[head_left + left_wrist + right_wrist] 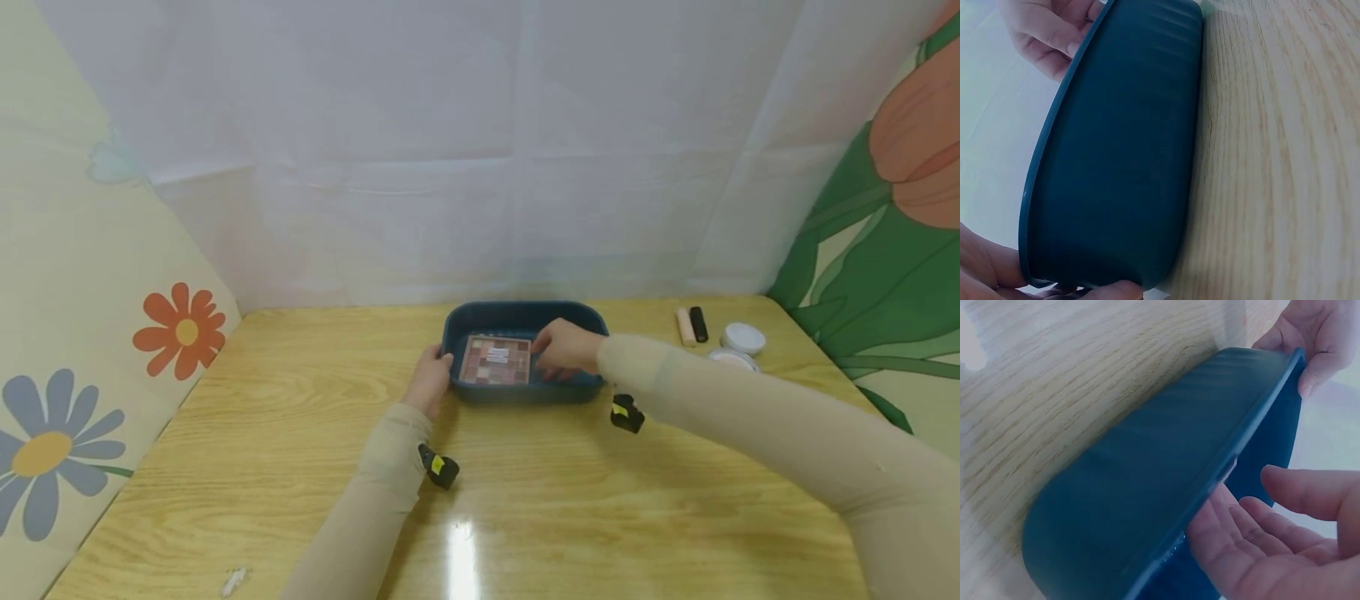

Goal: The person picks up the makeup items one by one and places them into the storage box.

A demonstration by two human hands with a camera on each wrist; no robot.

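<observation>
A dark blue plastic basin (525, 393) stands on the wooden table. My left hand (431, 377) grips its left end, the thumb over the rim and the fingers against the outer wall. Inside, on the left, lies a square makeup palette (497, 361) with brown and pink patches and white lettering. My right hand (564, 348) reaches into the basin from the right, its fingertips by the palette's right edge. In the right wrist view the thumb of the right hand (1272, 537) stands apart from the loosely bent fingers; whether they touch the palette cannot be told.
To the right on the table (300, 417) are a pale tube (686, 327), a black tube (699, 324) and a white round container (743, 337). Another round one (733, 359) is partly hidden by the right sleeve. A white curtain (420, 167) hangs behind.
</observation>
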